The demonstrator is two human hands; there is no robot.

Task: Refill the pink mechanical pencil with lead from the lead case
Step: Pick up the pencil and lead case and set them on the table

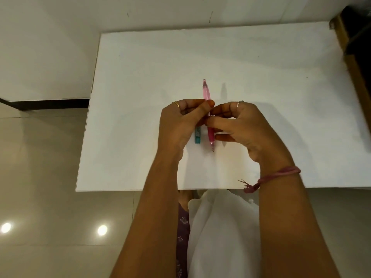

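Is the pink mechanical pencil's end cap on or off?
On. The pink mechanical pencil has its rounded cap seated at the far end, with both the left hand and right hand gripping its middle.

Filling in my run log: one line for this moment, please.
left hand: grips pink pencil | right hand: pinches it too | lead case: on table

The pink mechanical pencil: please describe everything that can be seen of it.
The pink mechanical pencil is slim and looks like translucent plastic: a pale pink upper barrel with a rounded cap end, a darker pink lower section and a small metal tip. It is held above the white table, tip pointing toward the person and cap pointing away. The left hand and the right hand both pinch its middle, hiding that part. A teal lead case shows just left of it.
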